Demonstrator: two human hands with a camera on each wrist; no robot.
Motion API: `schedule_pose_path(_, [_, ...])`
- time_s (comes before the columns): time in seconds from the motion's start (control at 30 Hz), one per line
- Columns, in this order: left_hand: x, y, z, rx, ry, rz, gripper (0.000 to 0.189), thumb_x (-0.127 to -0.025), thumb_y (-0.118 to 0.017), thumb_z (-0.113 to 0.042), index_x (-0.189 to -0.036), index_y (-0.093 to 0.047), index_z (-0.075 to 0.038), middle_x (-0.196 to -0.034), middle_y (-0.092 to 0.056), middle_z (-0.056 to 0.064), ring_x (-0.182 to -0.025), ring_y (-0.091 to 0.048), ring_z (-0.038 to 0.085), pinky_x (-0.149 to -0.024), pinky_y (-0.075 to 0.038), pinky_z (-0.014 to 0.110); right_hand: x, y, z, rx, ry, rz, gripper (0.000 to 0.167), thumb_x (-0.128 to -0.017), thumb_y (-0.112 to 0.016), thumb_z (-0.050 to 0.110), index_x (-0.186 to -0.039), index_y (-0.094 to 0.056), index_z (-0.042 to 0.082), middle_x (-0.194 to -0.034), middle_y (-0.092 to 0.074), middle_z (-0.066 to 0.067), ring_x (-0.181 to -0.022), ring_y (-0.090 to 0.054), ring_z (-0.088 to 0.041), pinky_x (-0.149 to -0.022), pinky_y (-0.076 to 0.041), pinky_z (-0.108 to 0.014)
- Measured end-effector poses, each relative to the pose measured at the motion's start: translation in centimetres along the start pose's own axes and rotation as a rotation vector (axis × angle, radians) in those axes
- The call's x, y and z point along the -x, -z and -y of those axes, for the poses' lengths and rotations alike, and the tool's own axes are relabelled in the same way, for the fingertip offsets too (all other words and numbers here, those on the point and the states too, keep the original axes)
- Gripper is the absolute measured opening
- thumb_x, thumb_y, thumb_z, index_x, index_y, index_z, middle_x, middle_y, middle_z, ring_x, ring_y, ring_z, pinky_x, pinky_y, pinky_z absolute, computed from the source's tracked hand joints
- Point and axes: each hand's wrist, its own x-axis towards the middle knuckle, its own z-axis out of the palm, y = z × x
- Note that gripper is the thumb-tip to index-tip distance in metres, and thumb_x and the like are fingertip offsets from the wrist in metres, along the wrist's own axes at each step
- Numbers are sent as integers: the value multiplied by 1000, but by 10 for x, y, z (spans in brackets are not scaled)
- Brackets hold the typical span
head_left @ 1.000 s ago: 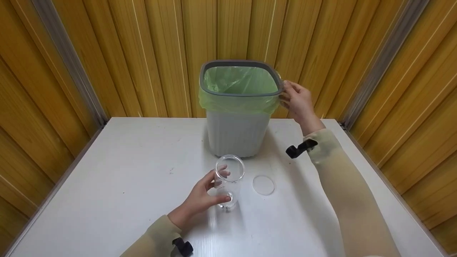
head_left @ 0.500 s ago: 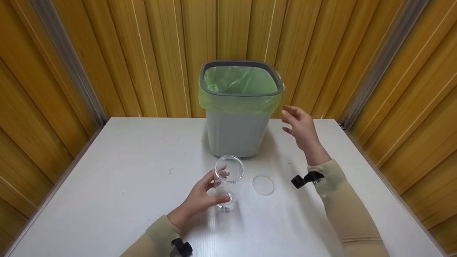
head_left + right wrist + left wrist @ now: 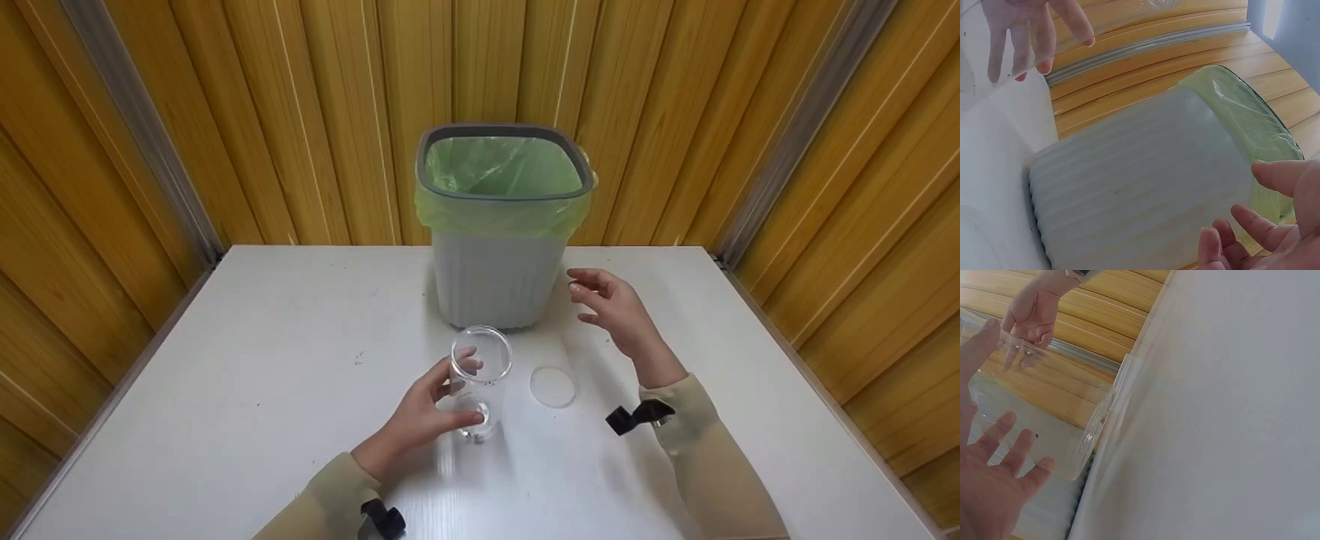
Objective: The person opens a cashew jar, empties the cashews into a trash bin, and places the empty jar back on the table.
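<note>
My left hand (image 3: 421, 414) holds a clear, topless plastic cup (image 3: 491, 384) upright low over the white table, thumb on the near side and fingers round the far side. In the left wrist view the cup (image 3: 1067, 396) looks see-through, its base right at the tabletop. A thin clear round lid (image 3: 553, 388) lies flat just right of the cup. Beyond it, my right hand (image 3: 619, 311) hovers with nothing in it, fingers loosely bent, right of a grey trash bin (image 3: 491, 277). The right wrist view shows its fingers (image 3: 1261, 228) spread apart.
The bin stands at the back middle of the white table (image 3: 300, 360), with a green bag (image 3: 502, 217) folded over its sides under a dark grey rim (image 3: 510, 198). Yellow wood-look panels (image 3: 337, 112) wall in the back and both sides.
My right hand has let go of the bin's right rim and come down toward the table, nearer to me. My left hand and the cup have stayed in place.
</note>
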Motion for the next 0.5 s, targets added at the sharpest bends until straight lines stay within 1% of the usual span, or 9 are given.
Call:
schedule_pose_path(0.1, [0, 0, 1, 24, 8, 7, 88, -77, -89, -10, -153, -44, -9, -145, -59, 19, -139, -53, 34, -116, -40, 53, 3, -2, -5, -3, -4, 8, 51, -105, -60, 30, -147, -49, 3, -139, -55, -15, -121, -56, -24, -106, -52, -48])
schedule_pose_path(0.17, [0, 0, 3, 32, 19, 10, 89, -77, -89, -9, -153, -43, -7, -145, -59, 18, -139, -52, 35, -117, -39, 55, 4, -2, -8, -15, -5, 11, 51, -105, -60, 29, -147, -49, 3, -139, -55, -15, -120, -56, -23, -105, -53, -46])
schedule_pose_path(0.23, [1, 0, 4, 34, 28, 13, 89, -77, -89, -9, -153, -43, -6, -145, -59, 17, -139, -52, 34, -117, -39, 56, 5, -3, -11, -14, -2, 14, 51, -105, -61, 30, -147, -50, 3, -138, -56, -14, -117, -57, -19, -102, -55, -42])
schedule_pose_path(0.3, [1, 1, 5, 34, 34, 14, 89, -77, -89, -9, -153, -42, -5, -145, -58, 16, -140, -51, 31, -118, -39, 57, 6, -4, -13, -14, -2, 16, 51, -105, -61, 29, -147, -50, 2, -139, -56, -15, -117, -57, -19, -101, -55, -41])
schedule_pose_path(0.33, [1, 1, 5, 34, 39, 14, 89, -77, -89, -9, -153, -42, -6, -145, -58, 15, -140, -51, 29, -118, -39, 57, 6, -4, -15, -11, -2, 17, 52, -105, -61, 30, -147, -49, 2, -139, -55, -15, -118, -57, -20, -101, -55, -41])
schedule_pose_path(0.43, [1, 2, 5, 36, 42, 14, 90, -78, -89, -9, -154, -41, -6, -145, -58, 14, -140, -51, 23, -118, -39, 56, 6, -4, -19, -2, -1, 17, 52, -105, -61, 29, -147, -49, 2, -142, -54, -18, -124, -57, -28, -104, -54, -46])
schedule_pose_path(0.5, [1, 3, 4, 36, 37, 17, 90, -78, -89, -8, -154, -40, -6, -146, -58, 16, -141, -50, 25, -118, -39, 57, 6, -4, -21, 15, 4, 18, 52, -105, -60, 30, -148, -49, 2, -144, -52, -20, -129, -55, -32, -105, -53, -47])
